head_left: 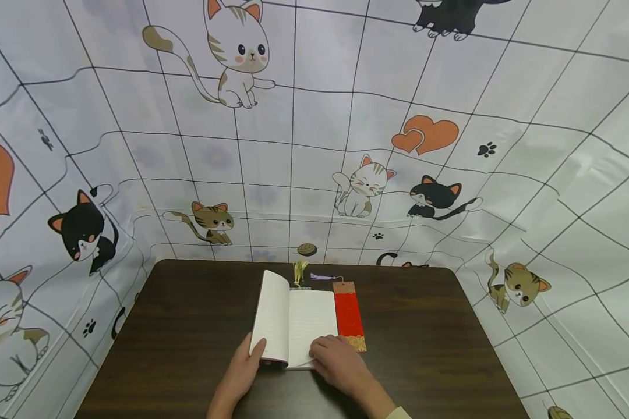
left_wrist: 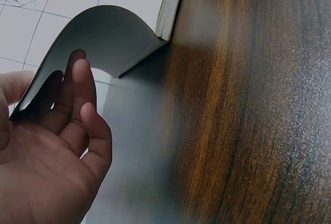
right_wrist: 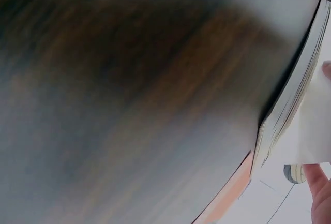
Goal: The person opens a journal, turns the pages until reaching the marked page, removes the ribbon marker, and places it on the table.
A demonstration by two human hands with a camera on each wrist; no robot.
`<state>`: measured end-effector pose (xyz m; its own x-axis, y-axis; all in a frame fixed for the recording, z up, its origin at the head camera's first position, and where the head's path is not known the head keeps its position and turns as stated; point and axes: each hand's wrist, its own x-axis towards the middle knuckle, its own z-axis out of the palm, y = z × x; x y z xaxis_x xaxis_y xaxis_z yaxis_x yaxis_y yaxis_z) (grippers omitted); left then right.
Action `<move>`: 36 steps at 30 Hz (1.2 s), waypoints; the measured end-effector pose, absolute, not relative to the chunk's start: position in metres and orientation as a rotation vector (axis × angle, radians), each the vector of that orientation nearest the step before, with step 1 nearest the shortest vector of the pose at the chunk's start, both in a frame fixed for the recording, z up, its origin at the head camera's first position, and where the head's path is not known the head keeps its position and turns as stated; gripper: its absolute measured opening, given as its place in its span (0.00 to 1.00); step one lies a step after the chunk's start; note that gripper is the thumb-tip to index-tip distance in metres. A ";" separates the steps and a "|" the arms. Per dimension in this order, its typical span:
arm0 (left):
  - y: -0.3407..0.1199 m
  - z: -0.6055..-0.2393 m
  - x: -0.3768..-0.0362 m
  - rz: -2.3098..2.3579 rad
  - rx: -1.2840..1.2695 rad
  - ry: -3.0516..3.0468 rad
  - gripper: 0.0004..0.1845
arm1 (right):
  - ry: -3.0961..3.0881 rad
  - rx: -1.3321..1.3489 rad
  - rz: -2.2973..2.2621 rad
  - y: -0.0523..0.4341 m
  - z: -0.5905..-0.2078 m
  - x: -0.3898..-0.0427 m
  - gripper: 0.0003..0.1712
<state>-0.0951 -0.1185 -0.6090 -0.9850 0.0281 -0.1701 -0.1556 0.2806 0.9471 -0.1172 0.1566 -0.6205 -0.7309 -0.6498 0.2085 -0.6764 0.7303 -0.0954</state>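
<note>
Open book (head_left: pixel 299 326) at mid-table, near edge of dark wooden table (head_left: pixel 188 326), spine running away from the wearer. Left hand (head_left: pixel 246 366) at lower left corner, fingers (left_wrist: pixel 77 94) curled behind the raised cover and front leaves, bending them up into an arch; grip closed on that bundle. Right hand (head_left: pixel 338 364) flat on the right-hand page near its lower edge, fingers relaxed and spread, pressing down rather than pinching; right wrist view too blurred to add more than page edges. Red bookmark (head_left: pixel 349 317) lying just right of the book, touching or slipped under its edge, cannot tell which; tasselled cords (head_left: pixel 314 274) trailing beyond the top. Judged step: holding the book open, bookmark not yet between pages. Next move likely needs the right hand lifted off the page to reach the bookmark, left hand holding the leaves up.
</note>
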 end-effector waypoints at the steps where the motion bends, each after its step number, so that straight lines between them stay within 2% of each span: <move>1: -0.119 -0.610 -0.095 1.789 -0.123 2.384 0.25 | -2.769 1.058 0.255 0.158 -0.620 -0.117 0.07; 4: -0.121 -0.610 -0.096 1.790 -0.138 2.367 0.27 | -2.754 0.991 0.261 0.161 -0.618 -0.118 0.16; 11: -0.122 -0.608 -0.097 1.832 -0.134 2.309 0.30 | -2.690 0.609 0.404 0.156 -0.608 -0.123 0.47; 16: -0.121 -0.609 -0.097 1.825 -0.144 2.315 0.28 | -2.820 0.341 0.712 0.135 -0.606 -0.126 0.56; 19: -0.119 -0.608 -0.097 1.825 -0.145 2.317 0.26 | -2.877 0.291 0.894 0.123 -0.605 -0.125 0.56; 23: -0.118 -0.611 -0.097 1.840 -0.143 2.307 0.23 | -2.917 0.361 1.004 0.111 -0.605 -0.120 0.53; 31: -0.119 -0.622 -0.094 1.956 0.039 2.340 0.21 | -2.901 0.640 1.003 0.096 -0.606 -0.108 0.34; 36: -0.115 -0.617 -0.094 1.956 -0.067 2.295 0.20 | -2.894 0.780 0.977 0.091 -0.604 -0.105 0.28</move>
<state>-0.0943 -0.1155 -0.6168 -0.9912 0.0472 -0.1238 -0.1147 0.1614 0.9802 -0.1048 0.0906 -0.6044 -0.8776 -0.4574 0.1434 -0.4507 0.6858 -0.5714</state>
